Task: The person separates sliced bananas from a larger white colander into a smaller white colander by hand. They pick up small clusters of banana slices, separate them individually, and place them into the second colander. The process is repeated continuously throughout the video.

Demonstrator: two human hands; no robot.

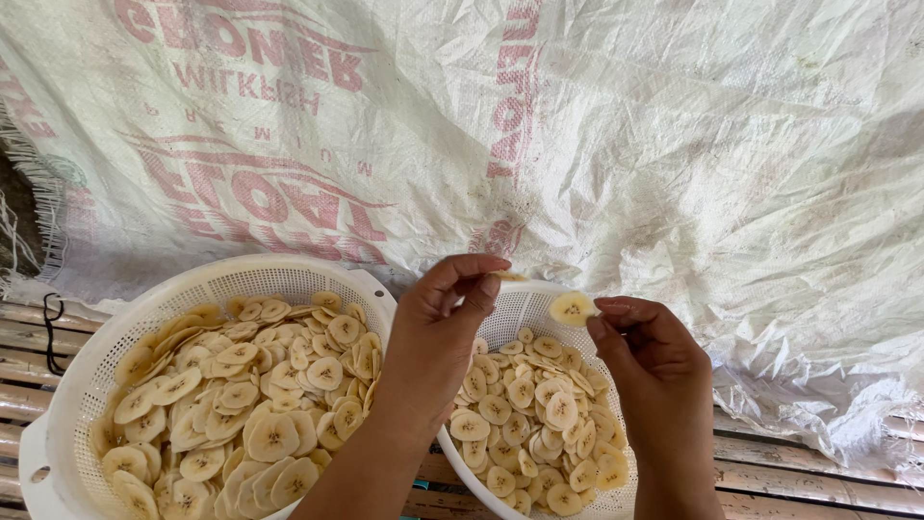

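A single banana slice (572,308) is pinched between the fingertips of the right hand (654,361), above the far rim of the small colander (520,306). At its 9 o'clock, the left hand (438,337) is held with fingers pressed together on another slice's edge (510,276). A large colander (207,279) of slices sits at 9 o'clock on the slatted bench (799,472).

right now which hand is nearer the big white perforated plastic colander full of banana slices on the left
Left. The left hand hovers beside the big white perforated plastic colander's right rim; the right hand is farther off, over the smaller white colander, pinching a banana slice.
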